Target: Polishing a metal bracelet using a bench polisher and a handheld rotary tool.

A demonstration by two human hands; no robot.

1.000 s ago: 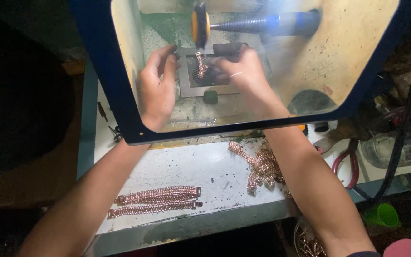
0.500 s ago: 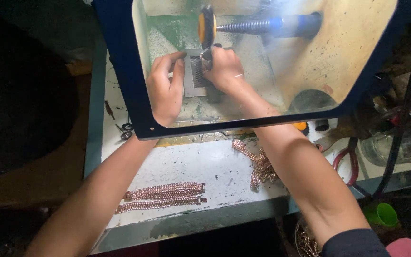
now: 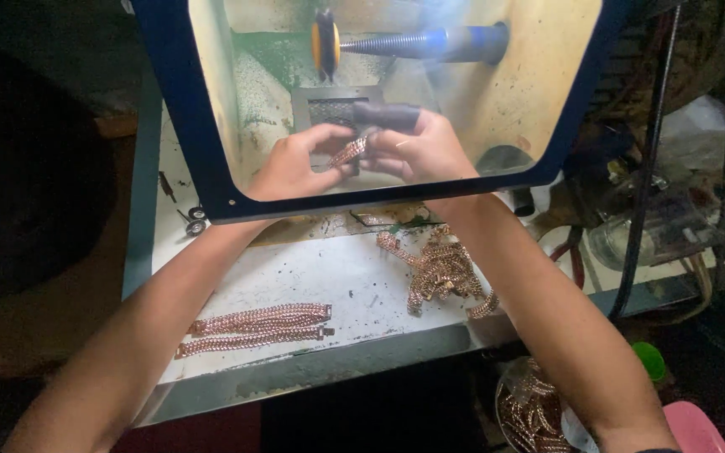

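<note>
Both hands behind the clear guard w/ blue frame (image 3: 211, 168), below the buffing wheel (image 3: 324, 44). Left hand (image 3: 295, 164) & right hand (image 3: 421, 151) close together, pinching a rose-gold chain bracelet (image 3: 348, 153) between them. Looks light, floppy, slick; best gripped at both ends, pulled taut.

Shiny rose-gold metal bracelets (image 3: 258, 327) lie on the matt, scuffed white table (image 3: 329, 277); the shield (image 3: 547, 92) is smudged clear plastic.

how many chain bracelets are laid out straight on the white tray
2, side by side at the tray's front left: upper bracelet, lower bracelet. Others sit tangled in the heap to the right, and the hands hold another chain.
</note>
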